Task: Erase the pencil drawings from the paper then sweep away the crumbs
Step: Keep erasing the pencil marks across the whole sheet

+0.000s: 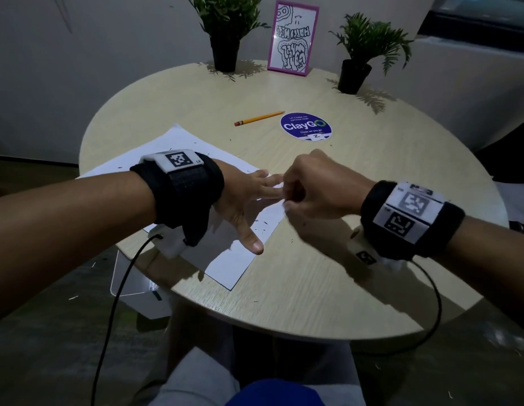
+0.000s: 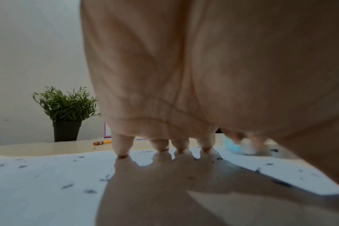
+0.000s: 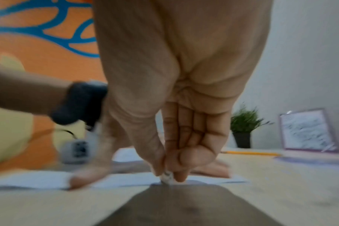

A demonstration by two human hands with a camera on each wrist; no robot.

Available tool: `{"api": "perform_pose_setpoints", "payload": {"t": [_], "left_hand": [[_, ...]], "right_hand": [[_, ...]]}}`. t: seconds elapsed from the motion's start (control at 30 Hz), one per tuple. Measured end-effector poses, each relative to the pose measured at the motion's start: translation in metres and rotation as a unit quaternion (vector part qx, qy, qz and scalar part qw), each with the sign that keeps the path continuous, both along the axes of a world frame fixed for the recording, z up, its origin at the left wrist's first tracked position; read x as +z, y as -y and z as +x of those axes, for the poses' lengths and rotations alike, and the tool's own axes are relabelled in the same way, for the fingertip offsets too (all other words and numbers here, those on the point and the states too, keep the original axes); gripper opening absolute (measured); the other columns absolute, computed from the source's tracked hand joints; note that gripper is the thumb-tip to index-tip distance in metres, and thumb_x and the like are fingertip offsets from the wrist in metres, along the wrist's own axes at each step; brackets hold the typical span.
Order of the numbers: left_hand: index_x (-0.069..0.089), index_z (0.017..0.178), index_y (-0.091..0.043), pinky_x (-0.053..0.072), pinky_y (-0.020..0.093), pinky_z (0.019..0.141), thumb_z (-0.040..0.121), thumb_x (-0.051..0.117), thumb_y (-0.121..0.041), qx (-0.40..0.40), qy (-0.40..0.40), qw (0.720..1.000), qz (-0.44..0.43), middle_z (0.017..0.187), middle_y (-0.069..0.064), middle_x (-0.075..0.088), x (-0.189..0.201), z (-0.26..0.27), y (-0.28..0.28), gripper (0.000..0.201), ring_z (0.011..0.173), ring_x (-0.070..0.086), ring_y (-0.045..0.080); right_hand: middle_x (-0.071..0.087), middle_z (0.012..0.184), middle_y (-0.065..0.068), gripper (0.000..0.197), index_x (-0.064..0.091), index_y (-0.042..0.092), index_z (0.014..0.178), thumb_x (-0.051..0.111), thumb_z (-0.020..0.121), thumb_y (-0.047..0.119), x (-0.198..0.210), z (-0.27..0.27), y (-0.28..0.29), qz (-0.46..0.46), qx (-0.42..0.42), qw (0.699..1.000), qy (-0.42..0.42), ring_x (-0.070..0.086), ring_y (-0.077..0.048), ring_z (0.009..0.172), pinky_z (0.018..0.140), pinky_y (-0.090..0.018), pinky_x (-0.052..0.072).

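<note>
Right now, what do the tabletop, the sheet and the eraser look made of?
Tabletop: pale wood-grain laminate, matte, streaked grain; possibly veneer. Sheet: thin white paper, flat, speckled with dark crumbs. Eraser: whitish, probably rubber or vinyl, pinched by the right hand; too blurred to confirm.

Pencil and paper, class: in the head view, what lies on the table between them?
Only bare tabletop with a few dark eraser crumbs lies between the pencil and the paper; the head view shows this.

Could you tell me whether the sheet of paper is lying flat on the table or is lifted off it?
Flat. The paper lies spread on the table, pressed down by the left hand with straight, splayed fingers.
</note>
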State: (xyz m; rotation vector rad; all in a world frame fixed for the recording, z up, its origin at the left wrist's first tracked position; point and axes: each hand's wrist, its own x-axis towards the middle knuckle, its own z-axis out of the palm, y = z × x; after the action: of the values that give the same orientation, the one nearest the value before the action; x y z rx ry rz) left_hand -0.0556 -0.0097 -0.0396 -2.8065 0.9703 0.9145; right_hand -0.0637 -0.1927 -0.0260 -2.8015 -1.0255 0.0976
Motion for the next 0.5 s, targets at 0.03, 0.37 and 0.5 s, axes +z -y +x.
{"api": "perform_pose_setpoints", "payload": {"t": [0.03,0.37,0.5], "left_hand": [[0.018,0.151,-0.049,0.013,0.048,0.121,0.064,0.075,-0.07,0.006,-0.013,1.0,-0.015,0.155,-0.032,0.007,0.001,-0.001,0.0,0.106,0.151,-0.002,0.011],[0.02,0.149,-0.051,0.017,0.046,0.121,0.064,0.077,-0.07,0.005,0.01,1.0,-0.024,0.159,-0.022,0.01,0.002,-0.003,-0.001,0.104,0.146,0.014,0.007],[0.054,0.105,-0.063,0.03,0.039,0.117,0.065,0.078,-0.064,0.022,-0.035,0.997,-0.058,0.126,-0.035,0.042,0.006,-0.01,0.003,0.047,0.131,0.035,0.009]], "right_hand": [[0.063,0.067,0.003,0.005,0.071,0.011,0.072,0.069,0.076,0.011,0.001,-0.013,-0.008,0.018,0.035,0.999,-0.023,0.06,-0.01,0.066,0.057,-0.011,0.038],[0.059,0.06,0.002,0.014,0.064,0.015,0.062,0.071,0.074,0.012,-0.002,-0.01,-0.016,0.005,-0.005,1.0,-0.004,0.063,-0.017,0.066,0.06,-0.027,0.044],[0.052,0.057,0.017,0.022,0.063,0.023,0.059,0.074,0.073,0.01,-0.002,-0.034,-0.026,0.03,0.05,0.996,-0.071,0.054,0.012,0.068,0.059,-0.005,0.034]]}}
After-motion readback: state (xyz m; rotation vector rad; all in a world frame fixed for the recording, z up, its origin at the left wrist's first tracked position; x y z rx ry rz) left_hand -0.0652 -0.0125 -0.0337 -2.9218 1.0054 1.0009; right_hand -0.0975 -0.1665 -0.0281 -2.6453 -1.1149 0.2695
